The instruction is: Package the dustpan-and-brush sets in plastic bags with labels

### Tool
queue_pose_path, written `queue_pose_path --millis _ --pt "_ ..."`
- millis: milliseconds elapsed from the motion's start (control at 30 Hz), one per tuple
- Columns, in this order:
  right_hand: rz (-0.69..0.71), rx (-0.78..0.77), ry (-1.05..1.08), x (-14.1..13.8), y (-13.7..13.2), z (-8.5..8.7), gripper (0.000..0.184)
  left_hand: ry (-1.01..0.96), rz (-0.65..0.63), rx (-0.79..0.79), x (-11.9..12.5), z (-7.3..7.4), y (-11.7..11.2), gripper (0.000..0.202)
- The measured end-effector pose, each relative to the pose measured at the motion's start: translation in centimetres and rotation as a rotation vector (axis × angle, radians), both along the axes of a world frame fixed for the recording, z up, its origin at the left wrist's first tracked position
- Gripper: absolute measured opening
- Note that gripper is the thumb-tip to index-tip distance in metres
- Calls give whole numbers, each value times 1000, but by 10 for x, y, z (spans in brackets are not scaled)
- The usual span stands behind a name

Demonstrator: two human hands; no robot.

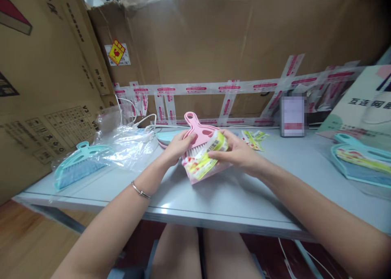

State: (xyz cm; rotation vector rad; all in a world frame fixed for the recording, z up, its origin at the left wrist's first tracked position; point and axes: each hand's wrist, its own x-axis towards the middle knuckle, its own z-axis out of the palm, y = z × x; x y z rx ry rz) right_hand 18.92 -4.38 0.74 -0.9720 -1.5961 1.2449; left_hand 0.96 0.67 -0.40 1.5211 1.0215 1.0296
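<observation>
Head view: pink brush-and-dustpan set (200, 134) mid-tabletop (165, 201), handle toward 11 o'clock. Left hand (179, 146) curled closed at its 9 o'clock edge, thumb on top. Right hand (240, 152) at 3 o'clock, part-closed, thumb and fingers pinching the yellow printed label (206, 165) lying across the bristles; blurred, can't tell whether it loops behind. Handling, my call: left grip firm so brush and pan don't shift; right pinch light, label probably creases easily; draw it evenly, bristles tucked. Loose labels (253, 139) at 2 o'clock, best kept clear of the right forearm.
</observation>
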Motion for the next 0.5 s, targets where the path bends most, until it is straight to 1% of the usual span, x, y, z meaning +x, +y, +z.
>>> queue_pose_path --millis 67,133,233,300,400,467,500 --pt "-72 70 -41 -11 1 -12 55 -60 86 -2 0 2 0 31" --pt "-219 188 -88 -12 2 -20 52 -109 123 9 0 5 -1 31" --pt "-412 311 -119 -8 2 -22 46 -160 55 -10 -1 12 -5 39" --pt "-480 351 -117 -6 3 -22 45 -161 -28 4 -2 16 -9 47" --pt "-503 384 -105 -6 4 -23 47 -119 -138 81 -3 17 -12 57" --pt "-500 417 -90 -5 5 -24 53 -99 -153 99 -4 15 -12 61" --pt "-532 442 -81 -4 5 -24 59 -96 -137 95 -4 15 -12 62"
